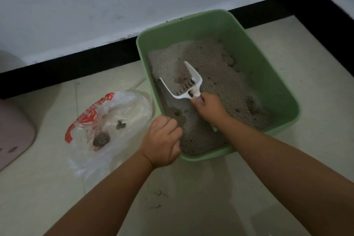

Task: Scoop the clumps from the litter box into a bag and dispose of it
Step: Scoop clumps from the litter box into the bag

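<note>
While the litter box (216,82) stands on the floor by the far wall, its near left rim is gripped by the left hand (162,140). The scoop (183,86), judged light and stiff, is held by its handle in the right hand (208,106); its long axis runs far-left. Two clumps (101,140) lie in the soft bag (113,126), left.

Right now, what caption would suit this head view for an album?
Right hand digs a white scoop through a green litter box while left hand grips its rim, bag alongside.
</note>
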Motion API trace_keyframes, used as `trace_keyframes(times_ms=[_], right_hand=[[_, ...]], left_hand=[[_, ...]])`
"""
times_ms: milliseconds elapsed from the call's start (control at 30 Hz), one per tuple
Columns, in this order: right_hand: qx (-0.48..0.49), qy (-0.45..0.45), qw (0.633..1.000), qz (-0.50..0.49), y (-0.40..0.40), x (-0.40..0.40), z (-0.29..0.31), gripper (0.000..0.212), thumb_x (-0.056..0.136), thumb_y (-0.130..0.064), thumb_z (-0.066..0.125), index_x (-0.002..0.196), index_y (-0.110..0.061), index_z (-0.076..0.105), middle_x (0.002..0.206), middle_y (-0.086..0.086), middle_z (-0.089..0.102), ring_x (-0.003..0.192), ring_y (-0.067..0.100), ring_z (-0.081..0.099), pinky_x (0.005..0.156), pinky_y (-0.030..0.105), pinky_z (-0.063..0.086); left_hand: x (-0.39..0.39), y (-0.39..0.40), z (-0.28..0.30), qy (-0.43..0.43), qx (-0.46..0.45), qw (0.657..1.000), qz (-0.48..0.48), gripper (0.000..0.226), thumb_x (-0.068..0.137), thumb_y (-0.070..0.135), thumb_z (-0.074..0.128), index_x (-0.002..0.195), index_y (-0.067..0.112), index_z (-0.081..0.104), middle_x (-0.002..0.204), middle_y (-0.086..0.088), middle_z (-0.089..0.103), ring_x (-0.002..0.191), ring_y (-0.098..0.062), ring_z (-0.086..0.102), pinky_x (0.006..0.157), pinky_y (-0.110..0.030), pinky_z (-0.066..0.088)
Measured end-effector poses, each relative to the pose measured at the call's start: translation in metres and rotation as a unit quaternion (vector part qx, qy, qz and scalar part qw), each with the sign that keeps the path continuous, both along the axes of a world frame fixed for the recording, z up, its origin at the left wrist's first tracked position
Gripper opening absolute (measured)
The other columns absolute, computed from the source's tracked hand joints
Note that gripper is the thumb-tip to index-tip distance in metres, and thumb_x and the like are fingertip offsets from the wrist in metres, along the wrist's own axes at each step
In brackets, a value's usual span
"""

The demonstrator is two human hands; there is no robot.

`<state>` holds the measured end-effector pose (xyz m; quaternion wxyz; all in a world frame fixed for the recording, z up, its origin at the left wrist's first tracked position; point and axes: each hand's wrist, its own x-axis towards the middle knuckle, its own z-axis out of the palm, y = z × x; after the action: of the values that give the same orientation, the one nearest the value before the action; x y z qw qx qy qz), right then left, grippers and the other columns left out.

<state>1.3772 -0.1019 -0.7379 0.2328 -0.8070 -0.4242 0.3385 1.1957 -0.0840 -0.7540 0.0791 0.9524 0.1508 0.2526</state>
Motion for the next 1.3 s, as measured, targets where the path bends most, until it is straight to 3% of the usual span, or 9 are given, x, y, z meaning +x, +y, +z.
trace_keyframes(times_ms=[167, 333, 533, 767, 867, 967, 1100, 1200, 1300], right_hand=[[0.057, -0.01, 0.997, -0.052, -0.007, 0.025, 0.019, 0.027, 0.095, -0.023, 0.048, 0.096, 0.001, 0.059, 0.081, 0.009, 0.05, 0.078, 0.018, 0.046, 0.059, 0.026, 0.029], [0.012, -0.1, 0.994, 0.041, -0.019, 0.042, 0.031, 0.026, 0.094, -0.026, 0.049, 0.082, -0.003, 0.053, 0.072, 0.009, 0.048, 0.068, 0.02, 0.044, 0.049, 0.025, 0.025], [0.006, -0.088, 0.996, 0.026, -0.028, 0.049, 0.035, 0.022, 0.094, -0.025, 0.05, 0.079, -0.01, 0.048, 0.059, -0.007, 0.038, 0.054, 0.001, 0.033, 0.045, 0.014, 0.023], [-0.022, -0.079, 0.994, 0.066, -0.032, 0.046, 0.037, 0.031, 0.093, -0.024, 0.052, 0.064, -0.014, 0.046, 0.056, -0.005, 0.037, 0.053, 0.006, 0.035, 0.047, 0.02, 0.023], [-0.012, -0.055, 0.997, 0.049, -0.032, 0.04, 0.043, 0.039, 0.094, -0.022, 0.052, 0.057, -0.026, 0.039, 0.056, -0.007, 0.037, 0.052, 0.003, 0.033, 0.047, 0.019, 0.024], [-0.006, -0.074, 0.994, 0.086, -0.03, 0.028, 0.053, 0.033, 0.092, -0.022, 0.054, 0.061, -0.015, 0.046, 0.056, -0.003, 0.039, 0.052, 0.006, 0.034, 0.045, 0.017, 0.026], [0.017, -0.058, 0.989, 0.133, -0.017, -0.006, 0.066, 0.027, 0.092, -0.02, 0.052, 0.07, -0.006, 0.048, 0.056, -0.001, 0.038, 0.051, 0.009, 0.034, 0.047, 0.023, 0.024], [-0.005, -0.073, 0.982, 0.173, -0.001, -0.038, 0.073, 0.025, 0.091, -0.013, 0.049, 0.067, -0.008, 0.045, 0.059, 0.0, 0.041, 0.056, 0.015, 0.041, 0.046, 0.023, 0.025], [-0.029, -0.13, 0.958, 0.255, 0.01, -0.074, 0.08, 0.02, 0.09, -0.009, 0.047, 0.072, -0.015, 0.053, 0.086, 0.01, 0.06, 0.082, 0.024, 0.054, 0.062, 0.026, 0.041]], left_hand=[[0.0, 0.0, -0.001, -0.002, 0.013, 1.0, 0.006, 0.02, 0.079, 0.019, 0.035, 0.065, 0.008, 0.044, 0.064, -0.012, 0.045, 0.067, -0.023, 0.032, 0.069, -0.034, 0.03], [0.0, 0.001, 0.0, 0.007, 0.022, 1.0, 0.004, 0.025, 0.078, 0.02, 0.035, 0.061, 0.006, 0.048, 0.062, -0.012, 0.046, 0.066, -0.022, 0.031, 0.069, -0.034, 0.03], [0.002, 0.0, -0.001, -0.004, 0.027, 1.0, -0.007, 0.007, 0.076, 0.019, 0.036, 0.072, 0.014, 0.032, 0.061, -0.011, 0.045, 0.065, -0.021, 0.029, 0.066, -0.032, 0.028], [0.0, 0.001, 0.001, 0.008, 0.034, 0.999, 0.012, 0.019, 0.073, 0.021, 0.039, 0.063, 0.007, 0.048, 0.062, -0.013, 0.048, 0.067, -0.023, 0.031, 0.068, -0.033, 0.03], [-0.002, -0.002, -0.001, 0.01, 0.034, 0.999, 0.027, 0.018, 0.081, 0.027, 0.038, 0.081, 0.01, 0.042, 0.082, -0.014, 0.05, 0.077, -0.025, 0.037, 0.076, -0.037, 0.034], [-0.02, 0.005, 0.007, 0.001, 0.012, 0.991, 0.131, 0.029, 0.086, 0.035, 0.037, 0.1, 0.01, 0.043, 0.107, -0.011, 0.04, 0.097, -0.026, 0.041, 0.089, -0.038, 0.032], [-0.07, 0.033, 0.027, 0.045, -0.044, 0.924, 0.378, 0.044, 0.075, 0.025, 0.049, 0.113, 0.002, 0.048, 0.116, -0.026, 0.052, 0.108, -0.039, 0.047, 0.093, -0.048, 0.042], [-0.111, 0.049, 0.037, 0.104, -0.161, 0.82, 0.54, 0.052, 0.082, 0.017, 0.061, 0.128, -0.003, 0.045, 0.135, -0.027, 0.039, 0.125, -0.043, 0.035, 0.104, -0.048, 0.029], [-0.14, 0.057, 0.035, 0.132, -0.306, 0.73, 0.597, 0.043, 0.09, 0.021, 0.053, 0.125, -0.004, 0.045, 0.126, -0.027, 0.049, 0.115, -0.041, 0.047, 0.094, -0.043, 0.04]])
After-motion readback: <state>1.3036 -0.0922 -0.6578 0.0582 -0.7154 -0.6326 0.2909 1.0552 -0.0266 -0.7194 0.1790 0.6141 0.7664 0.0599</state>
